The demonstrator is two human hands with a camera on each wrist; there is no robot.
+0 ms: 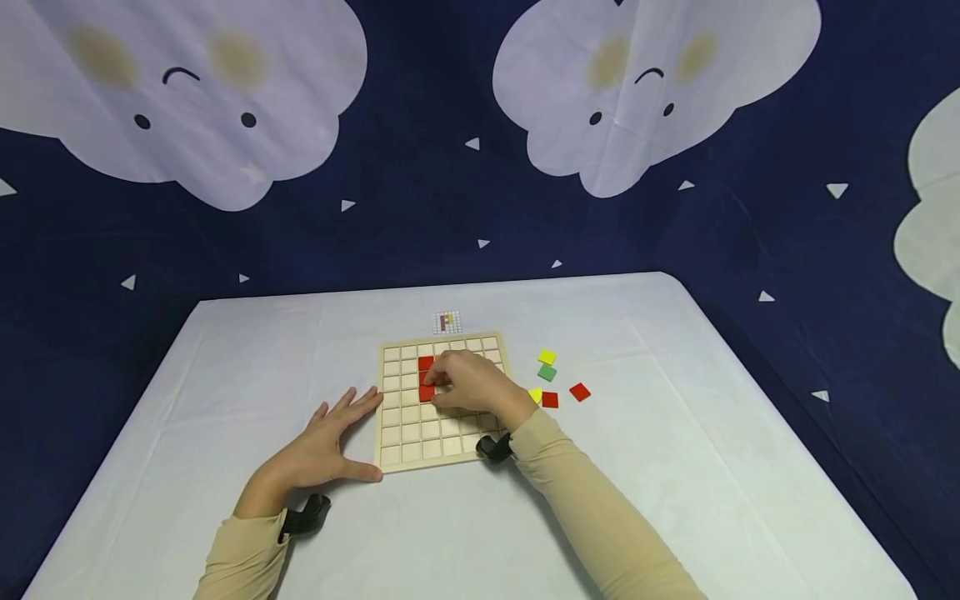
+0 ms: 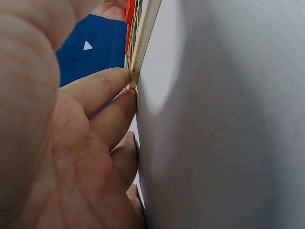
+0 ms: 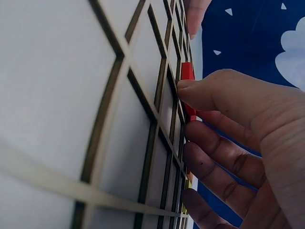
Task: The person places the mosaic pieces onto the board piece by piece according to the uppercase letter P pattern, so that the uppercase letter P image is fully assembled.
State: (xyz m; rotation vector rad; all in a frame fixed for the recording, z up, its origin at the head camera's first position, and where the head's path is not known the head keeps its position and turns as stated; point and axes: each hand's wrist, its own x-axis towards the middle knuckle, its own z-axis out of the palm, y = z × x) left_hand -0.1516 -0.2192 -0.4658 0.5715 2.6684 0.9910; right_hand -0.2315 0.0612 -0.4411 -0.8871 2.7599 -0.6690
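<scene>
A wooden grid board [image 1: 412, 452] lies on a white table [image 1: 750, 500], between its left and right edges. Red tiles [image 1: 426, 363] occupy one column of the board. The right hand [image 1: 476, 383] bends over this column, thumb and fingers pinching the lowest red tile [image 1: 425, 394]. The left hand [image 1: 318, 450] is spread, its fingertips at the board's left edge and its thumb at the near left corner. Towards the table's right edge lie a green tile [image 1: 547, 372], two yellow tiles [image 1: 547, 357] and two loose red tiles [image 1: 580, 392]. A small patterned card [image 1: 447, 322] lies just beyond the board, nearer the table's far edge.
</scene>
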